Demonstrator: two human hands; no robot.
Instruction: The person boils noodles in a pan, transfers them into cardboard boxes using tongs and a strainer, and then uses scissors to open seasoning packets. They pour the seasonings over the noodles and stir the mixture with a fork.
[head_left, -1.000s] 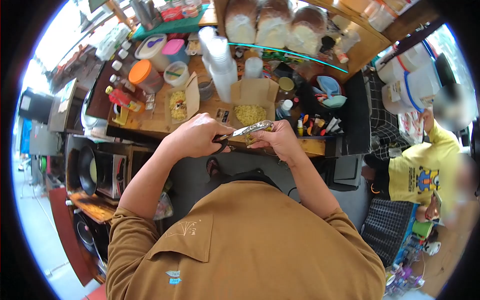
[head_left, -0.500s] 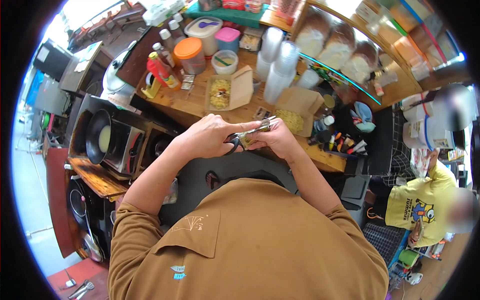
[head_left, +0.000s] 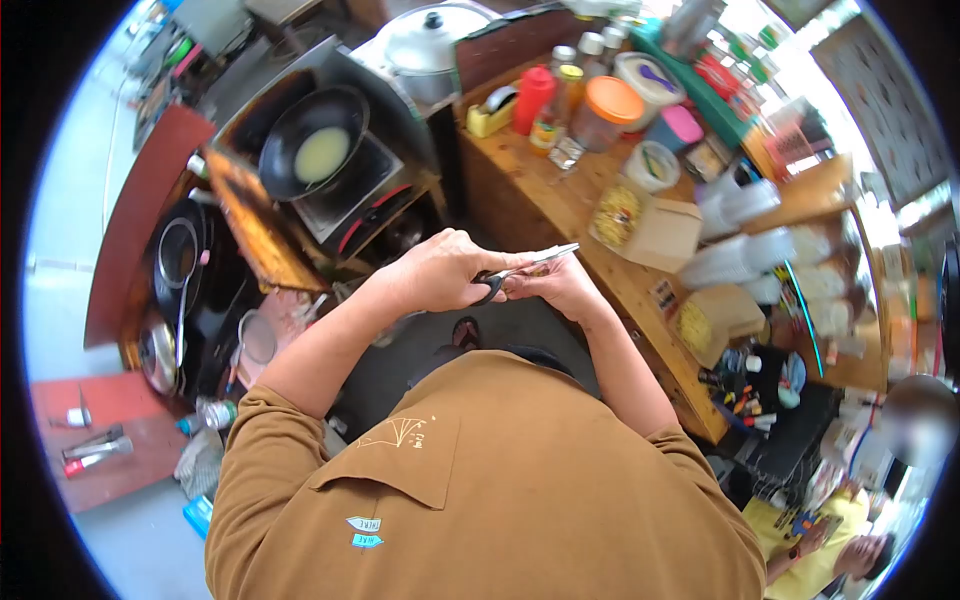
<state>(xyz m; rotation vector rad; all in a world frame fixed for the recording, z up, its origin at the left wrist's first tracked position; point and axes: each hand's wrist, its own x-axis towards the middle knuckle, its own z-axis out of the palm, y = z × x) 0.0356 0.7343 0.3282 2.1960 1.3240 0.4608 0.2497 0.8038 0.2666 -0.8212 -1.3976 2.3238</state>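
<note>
My left hand is wrapped around a pair of scissors with black handles. Their silver blades point right, across the fingers of my right hand. The right fingers are pinched together on a small packet, mostly hidden behind the blades and fingers. Both hands are close together in front of my brown shirt, above the floor between stove and wooden counter. Left of them, a black frying pan on the burner holds a pale yellow round of batter or egg.
On the wooden counter are open boxes of noodles, an orange-lidded tub, sauce bottles and plastic cups. A lidded pot stands behind the stove. A person in yellow is at lower right.
My view has swung left, so the stove and counter appear shifted right and rotated. The scissors now lie across my right fingers, and the packet, visible before between my hands, is largely hidden.
</note>
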